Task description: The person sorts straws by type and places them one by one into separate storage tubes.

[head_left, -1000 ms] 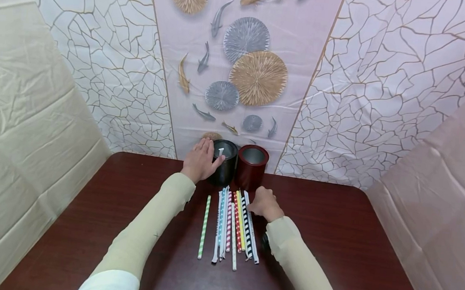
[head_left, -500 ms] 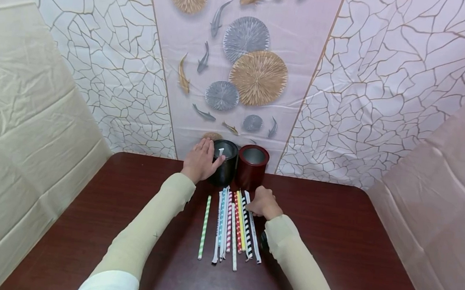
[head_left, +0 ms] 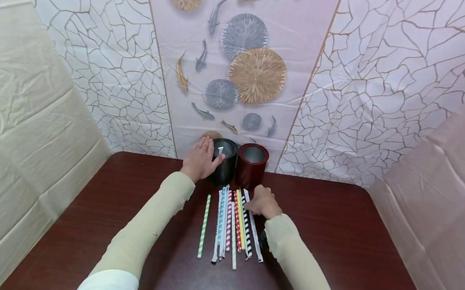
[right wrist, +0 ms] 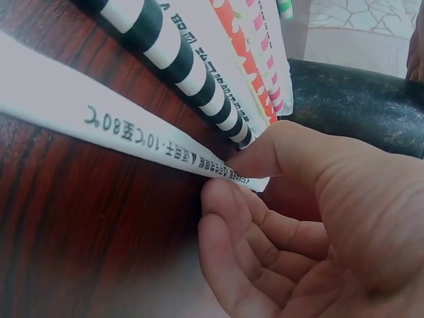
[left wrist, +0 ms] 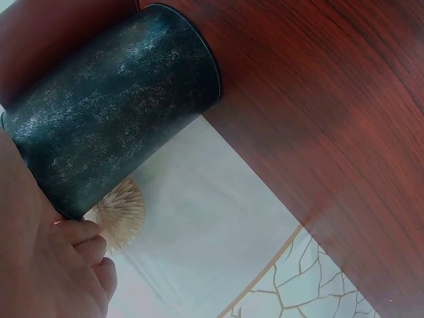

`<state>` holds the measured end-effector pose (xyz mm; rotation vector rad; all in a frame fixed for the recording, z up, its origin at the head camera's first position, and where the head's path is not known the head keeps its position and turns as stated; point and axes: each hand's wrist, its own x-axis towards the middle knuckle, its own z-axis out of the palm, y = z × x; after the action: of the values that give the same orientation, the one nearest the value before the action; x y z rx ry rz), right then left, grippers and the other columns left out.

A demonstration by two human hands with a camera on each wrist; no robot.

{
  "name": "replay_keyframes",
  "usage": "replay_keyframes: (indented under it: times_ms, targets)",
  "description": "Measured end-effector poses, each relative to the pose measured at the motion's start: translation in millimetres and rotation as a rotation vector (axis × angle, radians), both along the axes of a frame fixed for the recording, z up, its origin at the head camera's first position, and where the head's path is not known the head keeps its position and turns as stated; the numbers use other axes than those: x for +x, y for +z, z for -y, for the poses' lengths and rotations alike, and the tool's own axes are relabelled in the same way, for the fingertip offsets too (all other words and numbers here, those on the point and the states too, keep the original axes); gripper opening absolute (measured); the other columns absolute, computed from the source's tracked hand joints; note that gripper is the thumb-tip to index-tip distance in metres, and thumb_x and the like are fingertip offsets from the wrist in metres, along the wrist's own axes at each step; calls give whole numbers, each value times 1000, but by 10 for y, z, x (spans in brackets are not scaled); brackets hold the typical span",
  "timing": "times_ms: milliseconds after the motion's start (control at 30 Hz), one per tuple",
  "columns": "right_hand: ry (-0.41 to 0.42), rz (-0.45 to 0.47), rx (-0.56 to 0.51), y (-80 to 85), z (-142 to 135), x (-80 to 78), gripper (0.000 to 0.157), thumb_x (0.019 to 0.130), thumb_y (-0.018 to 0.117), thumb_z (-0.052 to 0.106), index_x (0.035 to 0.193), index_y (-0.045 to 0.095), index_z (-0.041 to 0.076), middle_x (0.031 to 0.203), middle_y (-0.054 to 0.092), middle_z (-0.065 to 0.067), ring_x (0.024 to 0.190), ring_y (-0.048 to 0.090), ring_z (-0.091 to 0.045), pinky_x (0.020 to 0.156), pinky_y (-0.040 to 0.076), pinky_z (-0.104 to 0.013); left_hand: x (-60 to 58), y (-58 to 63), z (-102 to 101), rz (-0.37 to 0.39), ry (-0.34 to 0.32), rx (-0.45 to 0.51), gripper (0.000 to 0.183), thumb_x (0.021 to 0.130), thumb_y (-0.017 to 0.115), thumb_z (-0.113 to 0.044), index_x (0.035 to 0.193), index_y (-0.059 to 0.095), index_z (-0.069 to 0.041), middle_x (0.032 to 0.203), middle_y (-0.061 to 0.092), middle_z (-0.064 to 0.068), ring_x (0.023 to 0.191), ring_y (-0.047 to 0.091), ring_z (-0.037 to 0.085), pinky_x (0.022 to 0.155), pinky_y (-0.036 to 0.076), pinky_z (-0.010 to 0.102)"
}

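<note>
My left hand (head_left: 200, 159) holds the rim of a black canister (head_left: 226, 169); the thumb lies at its opening, the fingers along its left side. In the left wrist view the canister (left wrist: 119, 99) appears sideways, with curled fingertips at its rim. A narrow white piece (head_left: 220, 151) sticks up inside. My right hand (head_left: 264, 202) pinches the far end of a white paper-wrapped straw (head_left: 255, 238) between thumb and forefinger. This straw (right wrist: 146, 141) bears printed characters in the right wrist view. Beside it lies a black-and-white striped straw (head_left: 247, 230).
Several straws lie side by side to the left, among them a yellow straw (head_left: 243, 232), a wrapped blue one (head_left: 221, 217) and, apart, a green striped straw (head_left: 203, 227). A dark red canister (head_left: 251, 171) stands beside the black one. Patterned cloth (head_left: 118, 86) hangs behind the table (head_left: 324, 229).
The near end of the pinched wrapped straw has swung right, away from the black-and-white straw. My right hand has shifted slightly left. My left hand stays at the black canister.
</note>
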<state>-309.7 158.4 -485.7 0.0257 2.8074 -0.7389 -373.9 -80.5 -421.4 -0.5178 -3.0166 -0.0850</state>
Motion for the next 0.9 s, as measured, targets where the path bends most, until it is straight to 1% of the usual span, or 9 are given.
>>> replay_keyframes:
  times_ms: [133,333,500,567,633,733,900]
  targets:
    - [13,-4,10,20,-7,16,25,91,82,23,84,66,5,67,68,-10,60,64,-22,53,49,-30,-5,-3,-1,-4,-3,5,84,113,22,-60,166,20,5,175,19,23,165,18,34,135,19,44]
    - [16,5,17,54,-39,38,26,92,81,23,84,65,5,69,69,-10,61,65,-21,55,49,-30,-8,-7,-3,4,1,1,84,113,21,-60,166,19,5,176,18,23,166,16,34,136,17,43]
    - [14,2,4,115,-86,52,26,92,82,23,83,65,5,71,69,-11,62,66,-22,54,49,-31,-8,-2,-19,7,3,-9,84,112,19,-60,166,19,5,176,18,23,166,16,34,136,17,43]
    - [14,-4,3,147,-98,54,27,91,82,22,81,63,6,69,68,-10,61,65,-22,54,49,-30,-6,3,-28,7,0,-10,85,112,19,-60,166,19,5,176,18,23,166,16,34,136,17,43]
    - [23,-17,14,186,-99,56,29,91,82,22,76,62,8,65,66,-8,58,64,-21,53,48,-30,-1,9,-32,9,-4,-3,84,113,19,-60,166,19,5,176,18,23,166,16,34,136,17,43]
    - [44,-35,30,258,-80,71,37,91,82,22,66,57,11,57,56,-4,53,58,-20,52,45,-30,9,12,-21,8,-4,5,84,113,21,-59,166,20,6,176,19,23,166,17,34,136,17,43]
    - [72,-66,28,409,-65,123,45,91,82,21,57,52,14,52,43,-1,48,46,-19,48,40,-29,11,-5,-16,5,3,0,84,113,20,-59,165,20,6,175,19,23,166,17,34,135,18,43]
